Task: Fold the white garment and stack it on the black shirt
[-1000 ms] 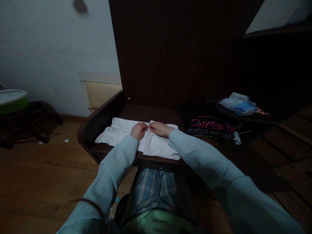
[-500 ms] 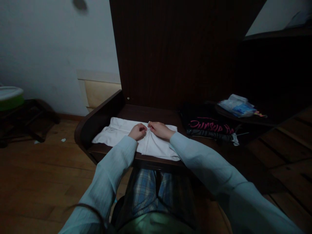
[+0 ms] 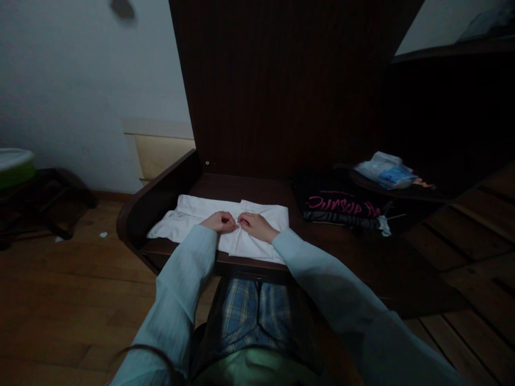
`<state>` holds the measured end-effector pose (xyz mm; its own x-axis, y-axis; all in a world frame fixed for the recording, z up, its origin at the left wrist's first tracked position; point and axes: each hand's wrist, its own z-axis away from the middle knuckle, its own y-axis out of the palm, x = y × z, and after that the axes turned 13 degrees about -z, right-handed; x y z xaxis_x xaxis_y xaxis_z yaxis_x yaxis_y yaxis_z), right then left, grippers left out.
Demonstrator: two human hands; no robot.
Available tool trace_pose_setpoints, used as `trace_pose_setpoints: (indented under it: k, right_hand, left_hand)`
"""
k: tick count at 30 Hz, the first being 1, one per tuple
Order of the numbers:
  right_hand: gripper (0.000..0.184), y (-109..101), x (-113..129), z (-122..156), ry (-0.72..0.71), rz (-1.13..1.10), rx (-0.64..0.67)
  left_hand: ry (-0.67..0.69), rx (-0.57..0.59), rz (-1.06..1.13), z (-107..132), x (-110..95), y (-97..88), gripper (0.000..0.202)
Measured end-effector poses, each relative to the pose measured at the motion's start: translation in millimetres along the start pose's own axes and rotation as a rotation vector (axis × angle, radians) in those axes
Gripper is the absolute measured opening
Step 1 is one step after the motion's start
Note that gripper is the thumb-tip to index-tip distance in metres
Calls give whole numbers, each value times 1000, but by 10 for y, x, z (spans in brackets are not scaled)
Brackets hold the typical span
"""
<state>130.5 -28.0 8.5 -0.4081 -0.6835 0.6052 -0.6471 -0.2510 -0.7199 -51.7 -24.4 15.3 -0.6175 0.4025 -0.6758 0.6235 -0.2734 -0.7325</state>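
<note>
A white shirt (image 3: 189, 217) lies spread on a dark wooden desk (image 3: 346, 252) in front of me. My left hand (image 3: 219, 221) and my right hand (image 3: 254, 225) meet at the middle of the shirt. Both pinch the fabric along its front seam, fingertips almost touching each other. Pale blue sleeves cover both my arms.
A folded black garment with pink lettering (image 3: 341, 206) lies right of the shirt. Behind it sits a plastic packet (image 3: 384, 170) on a dark round tray. A dark stool with a green-rimmed bowl (image 3: 14, 163) stands at far left on the wooden floor.
Both hands have slid a little nearer to me along the shirt's middle seam, staying pinched together. The view has shifted slightly.
</note>
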Motion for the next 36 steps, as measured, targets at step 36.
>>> trace_pose_setpoints:
  k: [36]
  right_hand:
    - [10, -217, 75, -36, 114, -157, -21]
  left_hand:
    - [-30, -168, 37, -29, -55, 85, 16]
